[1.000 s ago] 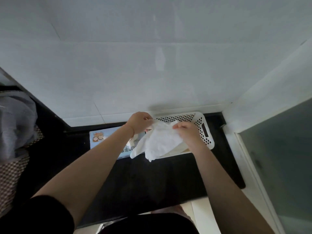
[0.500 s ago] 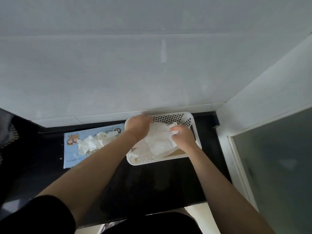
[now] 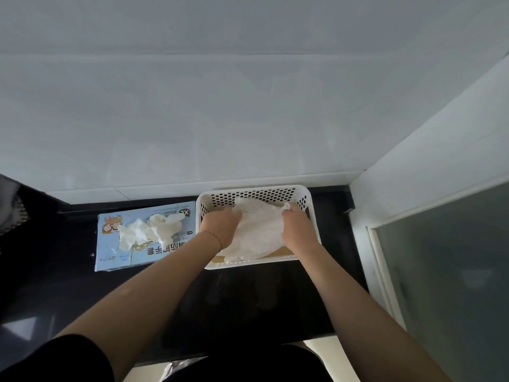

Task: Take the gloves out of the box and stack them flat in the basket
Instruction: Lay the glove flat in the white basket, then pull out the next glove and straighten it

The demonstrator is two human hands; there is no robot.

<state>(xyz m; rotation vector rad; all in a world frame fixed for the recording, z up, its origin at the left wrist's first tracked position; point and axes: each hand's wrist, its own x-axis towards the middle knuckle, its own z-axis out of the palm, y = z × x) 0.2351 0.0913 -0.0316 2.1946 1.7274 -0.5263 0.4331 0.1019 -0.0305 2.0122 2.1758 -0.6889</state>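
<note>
The white perforated plastic basket (image 3: 254, 192) looks matt and rigid. The thin, translucent white gloves (image 3: 259, 230) in it are crinkled film, faintly sheeny. The pale-blue printed cardboard box (image 3: 129, 260) looks smooth. The black table (image 3: 248, 299) is glossy, mirror-like.

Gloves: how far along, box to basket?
Done: white gloves already lie in the white basket. In hand: left hand and right hand are both on the top glove there, apparently flattening it. Left: more gloves spill from the blue box beside the basket.
</note>
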